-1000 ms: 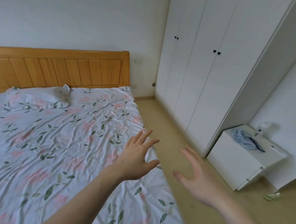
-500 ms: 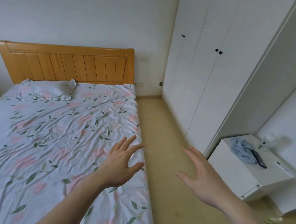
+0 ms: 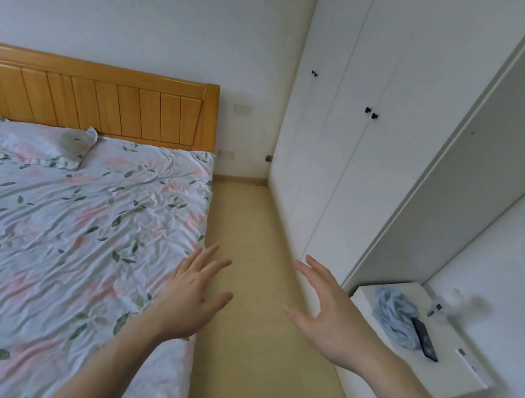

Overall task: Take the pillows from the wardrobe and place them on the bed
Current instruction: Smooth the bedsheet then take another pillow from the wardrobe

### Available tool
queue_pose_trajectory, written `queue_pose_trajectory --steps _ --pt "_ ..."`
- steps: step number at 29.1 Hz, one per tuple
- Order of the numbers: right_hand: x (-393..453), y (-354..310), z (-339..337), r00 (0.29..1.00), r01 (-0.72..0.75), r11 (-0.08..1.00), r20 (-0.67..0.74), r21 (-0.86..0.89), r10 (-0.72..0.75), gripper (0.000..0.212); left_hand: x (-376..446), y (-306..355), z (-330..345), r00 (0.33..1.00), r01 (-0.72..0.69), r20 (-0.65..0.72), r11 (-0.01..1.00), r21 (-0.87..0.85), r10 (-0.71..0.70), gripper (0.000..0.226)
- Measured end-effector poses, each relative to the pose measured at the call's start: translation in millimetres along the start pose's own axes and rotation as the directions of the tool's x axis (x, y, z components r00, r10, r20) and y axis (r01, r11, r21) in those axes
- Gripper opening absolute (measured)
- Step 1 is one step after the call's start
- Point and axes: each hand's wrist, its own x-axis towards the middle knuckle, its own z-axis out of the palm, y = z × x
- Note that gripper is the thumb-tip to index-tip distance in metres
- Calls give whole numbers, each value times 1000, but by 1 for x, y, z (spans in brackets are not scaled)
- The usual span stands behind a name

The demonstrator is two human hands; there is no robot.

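Note:
A bed [image 3: 84, 234] with a floral sheet and wooden headboard [image 3: 107, 106] fills the left. One floral pillow [image 3: 34, 145] lies at its head, on the left. The white wardrobe [image 3: 349, 158] stands along the right wall, its doors closed, with small black knobs [image 3: 371, 113]. My left hand [image 3: 194, 293] hovers over the bed's right edge, fingers spread and empty. My right hand [image 3: 328, 313] is held out above the floor, fingers spread, holding nothing.
A narrow strip of beige floor [image 3: 247, 228] runs between bed and wardrobe. A white nightstand [image 3: 447, 379] at lower right carries a blue cloth [image 3: 395, 314], a dark phone [image 3: 424, 339] and a small bottle.
The view has swung right and moved forward toward the wardrobe. The bed shifted left in view. Both hands stay open and raised, now nearer the aisle.

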Motion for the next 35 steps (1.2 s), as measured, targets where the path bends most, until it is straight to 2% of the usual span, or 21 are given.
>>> queue_pose_trajectory --steps 4,10,15,23,28,29,35 --pt "47 43 -36 1000 -28 999 -12 17 28 73 66 38 3 999 -33 -8 999 40 34 64" --pt "132 85 -62 999 47 996 24 75 -49 74 147 69 3 995 -74 -55 995 65 77 61" --pt "208 122 -79 990 119 984 62 131 -128 77 213 76 1 995 -20 -95 992 128 33 60" --pt "347 176 -147 963 230 962 110 148 -247 75 329 97 -2 976 115 -199 986 119 -90 61" --pt "421 165 -155 926 327 936 152 134 -345 74 357 81 -12 956 221 -224 968 120 -190 60" --pt "468 157 -149 896 376 915 193 148 -400 74 382 59 -19 935 272 -262 957 100 -239 60" --pt "525 149 -140 877 416 900 203 130 -435 75 411 16 -33 916 336 -274 934 120 -294 61"
